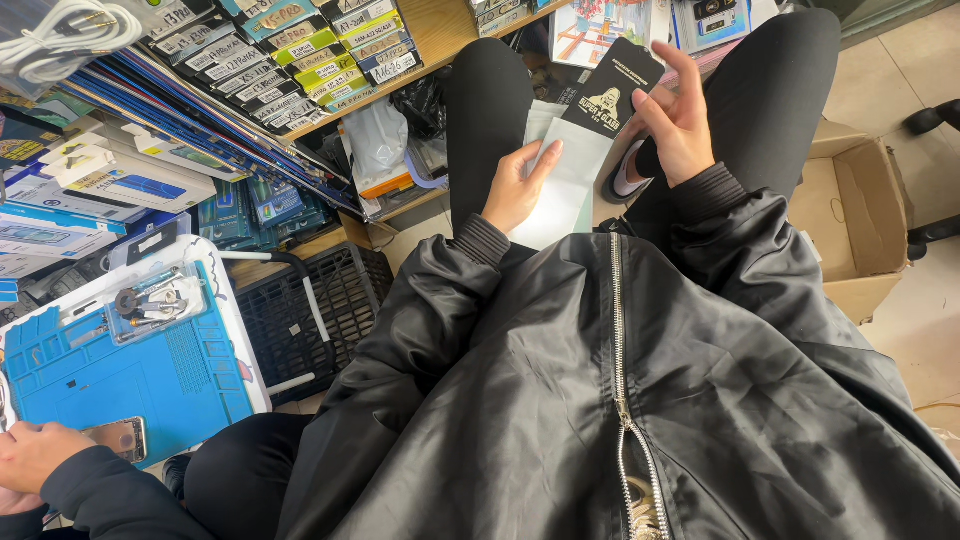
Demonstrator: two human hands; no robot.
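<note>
My left hand (515,188) holds a white sleeve or envelope (565,185) that rests on my lap. My right hand (678,120) grips a flat black package (610,92) with white print, held just above the white sleeve and overlapping its top edge. Both hands come out of black jacket sleeves, above my knees in black trousers. The shiny black jacket with a metal zipper (620,350) fills the lower half of the view.
A blue work mat (150,375) with a clear tool tray lies at the left; another person's hand (35,455) rests by a phone (118,438) on it. Shelves of boxed packages stand at the upper left. A black crate (300,320) and an open cardboard box (860,215) flank my legs.
</note>
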